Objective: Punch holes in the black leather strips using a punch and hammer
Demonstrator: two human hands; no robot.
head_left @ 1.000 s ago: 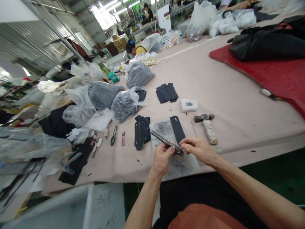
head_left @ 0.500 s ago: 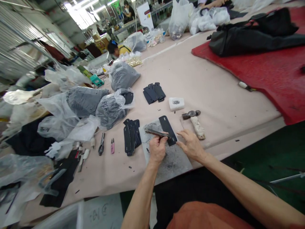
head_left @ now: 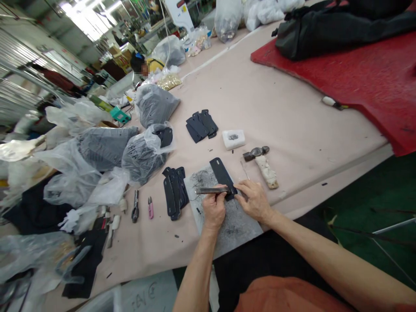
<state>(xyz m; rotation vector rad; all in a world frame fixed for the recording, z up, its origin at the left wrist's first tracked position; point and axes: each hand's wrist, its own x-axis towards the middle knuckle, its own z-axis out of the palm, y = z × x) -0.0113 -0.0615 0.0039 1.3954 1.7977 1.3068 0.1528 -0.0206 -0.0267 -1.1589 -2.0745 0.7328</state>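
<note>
My left hand (head_left: 214,210) is closed around a metal hole punch (head_left: 208,190), holding it nearly level above a grey board (head_left: 234,227). On the board lies a flat black piece (head_left: 221,172) with a slot at its far end. My right hand (head_left: 254,201) is at the piece's near end, thumb and fingertips drawn together beside the punch's tip; what they pinch is too small to make out. To the right rests a hammer (head_left: 267,171) with a wrapped handle. Behind the board sits a white block (head_left: 234,139) with a dark smudge.
Stacked black pieces lie left of the board (head_left: 175,190) and farther back (head_left: 201,125). Pink snips (head_left: 150,208) and black-handled pliers (head_left: 135,207) lie farther left, near filled plastic bags (head_left: 146,151). A red sheet (head_left: 341,78) bears a black bag (head_left: 325,37). A person (head_left: 146,65) is across the table.
My right hand has moved left to the punch's tip and its fingers have closed together. The punch has turned more level. The whole view has shifted slightly.
</note>
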